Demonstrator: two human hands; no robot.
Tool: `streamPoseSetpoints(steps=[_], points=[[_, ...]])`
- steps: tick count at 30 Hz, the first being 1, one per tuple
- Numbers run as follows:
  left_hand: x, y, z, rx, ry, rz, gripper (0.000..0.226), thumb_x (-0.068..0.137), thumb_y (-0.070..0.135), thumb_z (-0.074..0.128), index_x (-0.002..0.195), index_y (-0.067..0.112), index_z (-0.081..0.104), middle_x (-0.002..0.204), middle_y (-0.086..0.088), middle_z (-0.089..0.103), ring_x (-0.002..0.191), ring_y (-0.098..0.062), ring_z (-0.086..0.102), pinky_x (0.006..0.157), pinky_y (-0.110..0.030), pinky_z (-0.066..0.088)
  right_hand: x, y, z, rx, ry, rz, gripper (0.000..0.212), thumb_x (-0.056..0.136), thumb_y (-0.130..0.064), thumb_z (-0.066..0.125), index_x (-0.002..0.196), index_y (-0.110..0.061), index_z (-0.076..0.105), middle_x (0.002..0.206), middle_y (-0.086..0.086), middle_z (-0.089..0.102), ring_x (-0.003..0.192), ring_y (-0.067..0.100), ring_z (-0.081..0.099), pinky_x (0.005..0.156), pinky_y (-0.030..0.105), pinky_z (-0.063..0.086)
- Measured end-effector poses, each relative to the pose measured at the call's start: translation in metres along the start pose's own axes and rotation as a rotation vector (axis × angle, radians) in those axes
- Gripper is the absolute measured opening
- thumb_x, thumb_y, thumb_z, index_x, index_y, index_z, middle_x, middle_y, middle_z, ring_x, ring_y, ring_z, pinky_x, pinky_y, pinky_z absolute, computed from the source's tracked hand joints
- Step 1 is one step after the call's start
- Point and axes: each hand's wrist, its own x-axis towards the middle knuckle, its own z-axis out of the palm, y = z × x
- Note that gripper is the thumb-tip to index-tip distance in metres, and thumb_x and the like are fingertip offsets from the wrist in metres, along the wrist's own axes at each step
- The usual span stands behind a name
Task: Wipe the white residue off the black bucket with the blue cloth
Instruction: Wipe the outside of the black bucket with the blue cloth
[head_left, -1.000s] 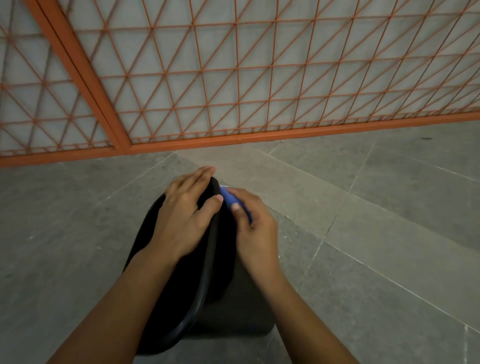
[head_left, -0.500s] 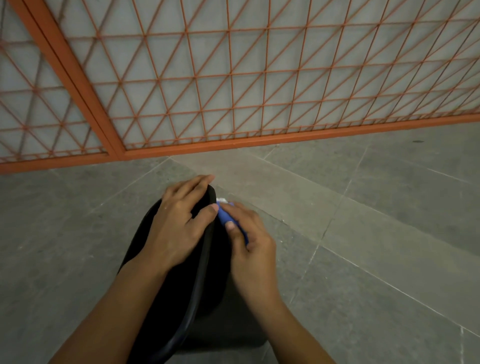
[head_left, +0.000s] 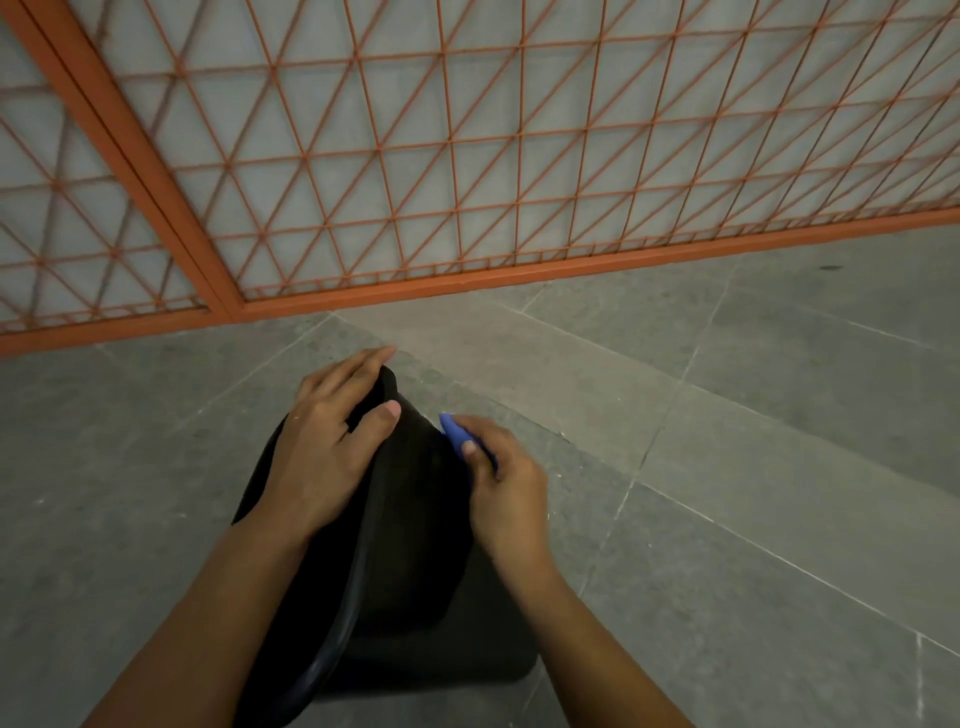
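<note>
Nearest the camera, two bare forearms reach forward over the bucket (head_left: 410, 545), a black one that lies tipped on the grey tiled floor (head_left: 727, 493), its rim curving down toward the lower left. The left hand (head_left: 332, 447) grips the far edge of the bucket: its fingers wrap over the top of the rim and the thumb lies across the dark outer wall, holding it steady. The right hand (head_left: 501, 488) sits just beside the bucket's right side, fingers curled and the thumb pressed down on the cloth (head_left: 457, 434), a small blue wad whose tip pokes out past the thumb and touches the bucket's upper right edge. Most of the cloth is hidden inside the hand. The bucket wall is too dark to tell whether any white residue lies on it. Pale grout lines cross the floor to the right. Beyond the hands, an orange metal fence (head_left: 467, 156) with a triangular lattice stands along the floor's far edge, with a pale surface behind it.
</note>
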Motion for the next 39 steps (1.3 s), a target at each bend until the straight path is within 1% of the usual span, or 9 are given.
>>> streamPoseSetpoints(steps=[4, 7, 11, 15, 18, 23, 27, 31, 39], points=[[-0.001, -0.002, 0.001, -0.01, 0.002, 0.036, 0.062, 0.075, 0.051, 0.038, 0.133, 0.032, 0.043, 0.135, 0.009, 0.048, 0.129, -0.022, 0.041, 0.107, -0.03, 0.027, -0.03, -0.007, -0.002, 0.045, 0.001, -0.017, 0.034, 0.089, -0.006, 0.053, 0.113, -0.028, 0.064, 0.12, -0.012, 0.061, 0.114, -0.004, 0.051, 0.102, 0.016, 0.037], [-0.001, -0.012, -0.001, -0.02, 0.011, 0.011, 0.061, 0.076, 0.051, 0.039, 0.134, 0.031, 0.043, 0.138, 0.002, 0.05, 0.13, -0.024, 0.041, 0.108, -0.036, 0.03, -0.011, -0.002, 0.003, -0.002, -0.049, -0.073, 0.03, 0.089, -0.01, 0.051, 0.111, -0.026, 0.065, 0.116, -0.011, 0.063, 0.11, 0.0, 0.054, 0.097, 0.014, 0.039], [-0.001, -0.009, 0.0, -0.029, 0.014, 0.003, 0.062, 0.077, 0.052, 0.037, 0.135, 0.031, 0.042, 0.139, 0.0, 0.049, 0.131, -0.022, 0.039, 0.105, -0.03, 0.027, -0.008, 0.019, -0.005, -0.059, 0.04, 0.087, 0.031, 0.089, -0.004, 0.053, 0.106, -0.026, 0.067, 0.106, -0.014, 0.063, 0.104, 0.006, 0.059, 0.089, 0.006, 0.039], [-0.002, -0.011, -0.002, -0.035, 0.018, 0.014, 0.062, 0.077, 0.051, 0.038, 0.134, 0.029, 0.045, 0.138, 0.0, 0.051, 0.13, -0.022, 0.041, 0.108, -0.032, 0.028, -0.029, 0.004, -0.003, 0.0, -0.005, -0.009, 0.034, 0.088, -0.004, 0.054, 0.109, -0.027, 0.066, 0.117, -0.012, 0.063, 0.11, -0.003, 0.054, 0.099, 0.013, 0.038], [-0.002, -0.017, -0.005, -0.043, 0.028, -0.013, 0.062, 0.078, 0.05, 0.038, 0.135, 0.027, 0.047, 0.139, 0.0, 0.05, 0.132, -0.022, 0.041, 0.112, -0.042, 0.029, -0.007, 0.017, -0.001, -0.093, -0.058, -0.016, 0.031, 0.09, -0.006, 0.051, 0.109, -0.025, 0.066, 0.115, -0.009, 0.064, 0.108, 0.004, 0.056, 0.097, 0.015, 0.04], [-0.001, -0.007, 0.001, -0.027, 0.022, 0.009, 0.063, 0.077, 0.052, 0.038, 0.134, 0.027, 0.048, 0.138, 0.001, 0.051, 0.13, -0.023, 0.042, 0.108, -0.039, 0.031, -0.017, 0.034, -0.014, -0.128, 0.011, 0.168, 0.031, 0.092, -0.008, 0.049, 0.109, -0.029, 0.065, 0.106, -0.016, 0.06, 0.1, 0.0, 0.055, 0.083, -0.002, 0.034], [-0.001, -0.017, -0.004, -0.058, 0.031, -0.01, 0.06, 0.077, 0.05, 0.04, 0.133, 0.028, 0.05, 0.138, 0.002, 0.052, 0.13, -0.022, 0.043, 0.111, -0.045, 0.031, -0.012, 0.031, -0.01, -0.128, -0.035, 0.077, 0.029, 0.091, -0.008, 0.051, 0.108, -0.025, 0.067, 0.108, -0.016, 0.062, 0.099, -0.002, 0.055, 0.088, 0.006, 0.037], [-0.001, -0.012, 0.0, -0.055, 0.035, -0.014, 0.063, 0.077, 0.052, 0.039, 0.134, 0.028, 0.048, 0.138, 0.001, 0.051, 0.131, -0.022, 0.042, 0.111, -0.043, 0.031, 0.004, 0.062, -0.018, -0.258, -0.057, 0.269, 0.025, 0.094, -0.015, 0.047, 0.108, -0.022, 0.066, 0.114, -0.001, 0.066, 0.097, 0.008, 0.056, 0.082, 0.015, 0.034], [0.001, -0.018, -0.001, -0.078, 0.035, -0.032, 0.061, 0.076, 0.051, 0.042, 0.133, 0.03, 0.051, 0.138, 0.005, 0.052, 0.132, -0.02, 0.042, 0.11, -0.049, 0.031, -0.01, 0.048, -0.02, -0.233, -0.07, 0.192, 0.027, 0.094, -0.013, 0.047, 0.113, -0.022, 0.064, 0.107, -0.012, 0.062, 0.099, 0.004, 0.055, 0.083, 0.009, 0.037]])
